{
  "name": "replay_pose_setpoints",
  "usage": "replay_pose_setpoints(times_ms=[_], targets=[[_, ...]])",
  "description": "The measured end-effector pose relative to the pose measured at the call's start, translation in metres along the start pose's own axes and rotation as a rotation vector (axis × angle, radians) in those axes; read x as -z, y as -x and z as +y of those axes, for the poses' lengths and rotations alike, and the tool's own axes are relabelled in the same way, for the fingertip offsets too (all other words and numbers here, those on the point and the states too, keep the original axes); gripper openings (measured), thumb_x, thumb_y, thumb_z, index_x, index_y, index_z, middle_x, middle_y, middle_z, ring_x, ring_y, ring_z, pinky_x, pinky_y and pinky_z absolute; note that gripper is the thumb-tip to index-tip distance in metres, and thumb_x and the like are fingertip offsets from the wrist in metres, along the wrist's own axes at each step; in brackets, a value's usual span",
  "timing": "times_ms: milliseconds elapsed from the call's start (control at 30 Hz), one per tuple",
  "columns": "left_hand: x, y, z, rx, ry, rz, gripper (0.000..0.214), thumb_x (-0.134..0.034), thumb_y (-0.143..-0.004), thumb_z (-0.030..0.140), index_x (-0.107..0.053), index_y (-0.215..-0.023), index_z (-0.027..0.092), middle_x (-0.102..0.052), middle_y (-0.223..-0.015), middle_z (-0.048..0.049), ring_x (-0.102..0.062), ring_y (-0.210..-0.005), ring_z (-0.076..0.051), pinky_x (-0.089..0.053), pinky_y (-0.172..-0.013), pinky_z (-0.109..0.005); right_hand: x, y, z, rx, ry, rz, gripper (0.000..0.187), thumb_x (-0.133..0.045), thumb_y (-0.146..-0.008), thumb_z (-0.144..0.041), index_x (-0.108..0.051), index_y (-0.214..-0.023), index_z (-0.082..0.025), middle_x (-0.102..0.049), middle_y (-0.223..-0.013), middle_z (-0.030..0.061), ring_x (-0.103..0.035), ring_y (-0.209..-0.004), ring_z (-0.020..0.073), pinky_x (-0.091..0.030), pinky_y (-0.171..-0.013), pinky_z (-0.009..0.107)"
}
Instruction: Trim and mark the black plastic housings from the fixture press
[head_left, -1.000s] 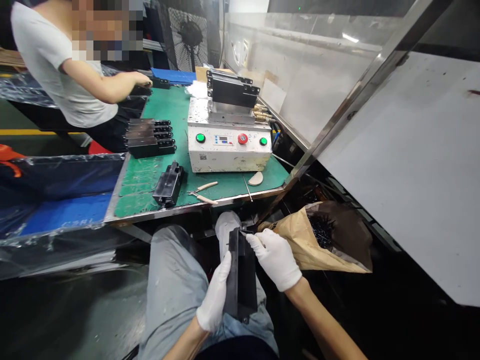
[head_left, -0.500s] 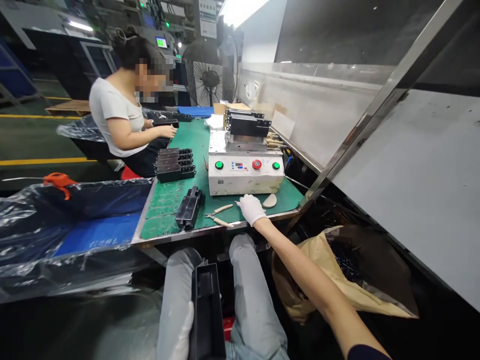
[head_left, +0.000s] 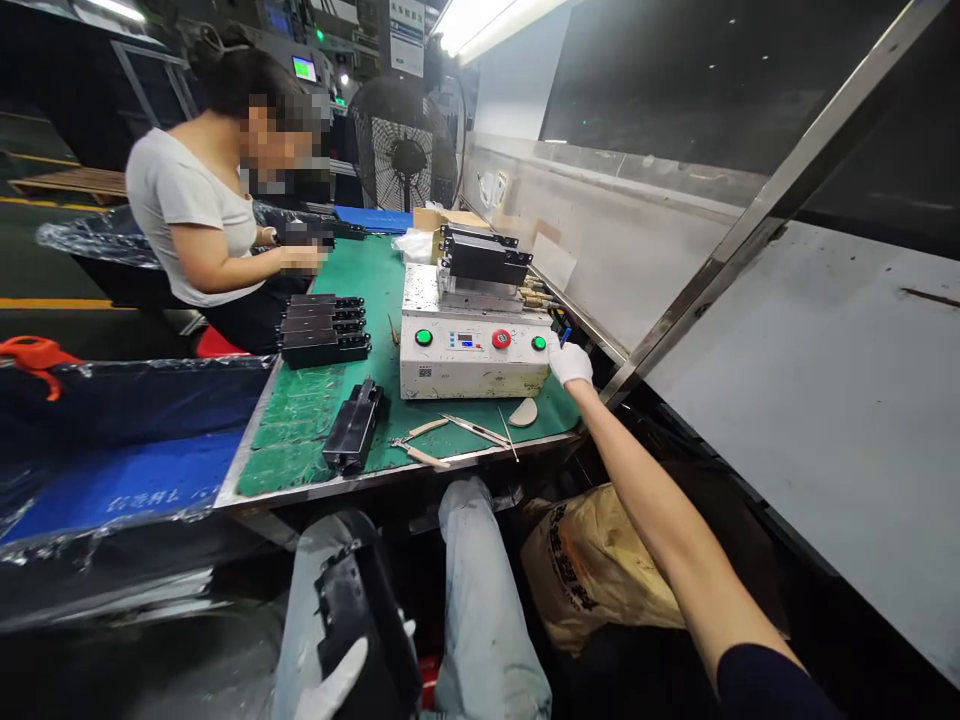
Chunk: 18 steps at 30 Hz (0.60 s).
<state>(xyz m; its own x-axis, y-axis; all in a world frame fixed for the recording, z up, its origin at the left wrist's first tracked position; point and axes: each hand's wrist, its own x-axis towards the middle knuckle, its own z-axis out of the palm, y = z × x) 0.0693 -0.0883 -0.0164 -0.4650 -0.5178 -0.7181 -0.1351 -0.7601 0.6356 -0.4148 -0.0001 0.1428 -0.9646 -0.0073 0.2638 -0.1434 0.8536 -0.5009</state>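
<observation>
Over my lap, my left hand (head_left: 337, 685), in a white glove, grips a long black plastic housing (head_left: 367, 630), tilted, with clips along its edge. White fingertips show on both sides of it. My right hand (head_left: 571, 363), also gloved, reaches to the right end of a white machine (head_left: 472, 370), close beside its right green button (head_left: 539, 343). Its fingers stretch upward and nothing shows in them; I cannot tell whether they touch the button. Black housings (head_left: 487, 258) rest on top of the machine. Below lie cutting pliers (head_left: 424, 440), tweezers (head_left: 476, 430) and a thin rod (head_left: 509, 435).
One black housing (head_left: 354, 425) lies on the green mat (head_left: 285, 430), and several more (head_left: 324, 330) sit behind it. A co-worker (head_left: 202, 220) handles black parts at the left. A plastic-lined bin (head_left: 150, 490) stands left, a paper sack (head_left: 592, 560) right.
My right hand has moved from the table's front edge up and right to the machine's end; tweezers and a rod now lie where it was. The left hand's housing has turned over and tilted.
</observation>
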Motion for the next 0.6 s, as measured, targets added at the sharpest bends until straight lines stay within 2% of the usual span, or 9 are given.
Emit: replay_pose_setpoints(times_ms=[67,133,200,233,267,333,400,500,600], targets=[[-0.005,0.003,0.012,-0.022,-0.142,0.007,0.071,-0.091,-0.052,0.055,-0.076,-0.112,0.021,-0.085,-0.092,-0.0122,-0.073,-0.113,-0.048,-0.061,-0.099,-0.061,0.008,-0.006,-0.004,0.036,0.034,0.017,0.061,-0.045,-0.104,-0.059,-0.075,-0.096,-0.006,-0.075,-0.106,0.0277,-0.071,-0.106,0.0328,-0.047,-0.090,0.039],[-0.007,0.011,0.024,-0.085,-0.299,0.021,0.065,-0.091,-0.058,0.050,-0.073,-0.111,0.017,-0.085,-0.098,-0.0145,-0.074,-0.110,-0.045,-0.058,-0.104,-0.061,0.017,0.002,-0.007,0.127,0.010,0.152,0.066,-0.036,-0.107,-0.059,-0.075,-0.091,-0.008,-0.076,-0.101,0.0258,-0.072,-0.100,0.0313,-0.049,-0.087,0.039],[-0.007,0.021,0.034,-0.152,-0.401,-0.014,0.063,-0.088,-0.065,0.050,-0.069,-0.117,0.018,-0.082,-0.114,-0.0142,-0.073,-0.113,-0.040,-0.055,-0.108,-0.057,0.028,0.028,-0.012,0.254,-0.121,0.274,0.070,-0.030,-0.107,-0.061,-0.074,-0.085,-0.011,-0.076,-0.085,0.0185,-0.074,-0.083,0.0260,-0.052,-0.077,0.036],[-0.007,0.026,0.037,-0.174,-0.428,-0.054,0.063,-0.086,-0.068,0.051,-0.068,-0.119,0.019,-0.080,-0.119,-0.0133,-0.073,-0.114,-0.038,-0.055,-0.109,-0.053,0.033,0.050,-0.014,0.306,-0.223,0.258,0.071,-0.031,-0.106,-0.064,-0.074,-0.082,-0.013,-0.074,-0.076,0.0145,-0.072,-0.072,0.0230,-0.052,-0.069,0.034],[-0.007,0.031,0.040,-0.188,-0.447,-0.095,0.062,-0.084,-0.070,0.053,-0.067,-0.120,0.019,-0.080,-0.121,-0.0124,-0.073,-0.114,-0.036,-0.056,-0.107,-0.050,0.039,0.076,-0.017,0.331,-0.326,0.170,0.070,-0.036,-0.104,-0.067,-0.074,-0.081,-0.014,-0.072,-0.069,0.0114,-0.069,-0.062,0.0204,-0.051,-0.061,0.032],[-0.008,0.040,0.043,-0.200,-0.486,-0.170,0.060,-0.082,-0.072,0.054,-0.068,-0.119,0.019,-0.080,-0.119,-0.0107,-0.073,-0.112,-0.033,-0.059,-0.102,-0.043,0.049,0.138,-0.021,0.335,-0.517,-0.164,0.064,-0.050,-0.097,-0.071,-0.075,-0.077,-0.016,-0.069,-0.062,0.0073,-0.062,-0.048,0.0162,-0.049,-0.049,0.028],[-0.010,0.047,0.044,-0.206,-0.531,-0.226,0.057,-0.080,-0.075,0.052,-0.068,-0.120,0.020,-0.080,-0.117,-0.0090,-0.072,-0.111,-0.032,-0.060,-0.097,-0.038,0.057,0.199,-0.023,0.292,-0.641,-0.478,0.057,-0.063,-0.091,-0.070,-0.075,-0.074,-0.016,-0.070,-0.061,0.0058,-0.061,-0.046,0.0150,-0.050,-0.045,0.027],[-0.014,0.054,0.044,-0.204,-0.591,-0.301,0.052,-0.078,-0.077,0.048,-0.068,-0.121,0.022,-0.079,-0.116,-0.0070,-0.070,-0.113,-0.031,-0.059,-0.095,-0.036,0.058,0.260,-0.023,0.229,-0.742,-0.683,0.054,-0.067,-0.089,-0.068,-0.076,-0.072,-0.017,-0.074,-0.067,0.0065,-0.062,-0.047,0.0143,-0.051,-0.044,0.026],[-0.017,0.057,0.043,-0.221,-0.630,-0.346,0.048,-0.077,-0.078,0.046,-0.067,-0.119,0.023,-0.078,-0.113,-0.0058,-0.069,-0.114,-0.031,-0.055,-0.097,-0.035,0.052,0.277,-0.019,0.209,-0.772,-0.742,0.053,-0.067,-0.090,-0.065,-0.078,-0.073,-0.017,-0.074,-0.066,0.0058,-0.060,-0.045,0.0125,-0.050,-0.042,0.024]])
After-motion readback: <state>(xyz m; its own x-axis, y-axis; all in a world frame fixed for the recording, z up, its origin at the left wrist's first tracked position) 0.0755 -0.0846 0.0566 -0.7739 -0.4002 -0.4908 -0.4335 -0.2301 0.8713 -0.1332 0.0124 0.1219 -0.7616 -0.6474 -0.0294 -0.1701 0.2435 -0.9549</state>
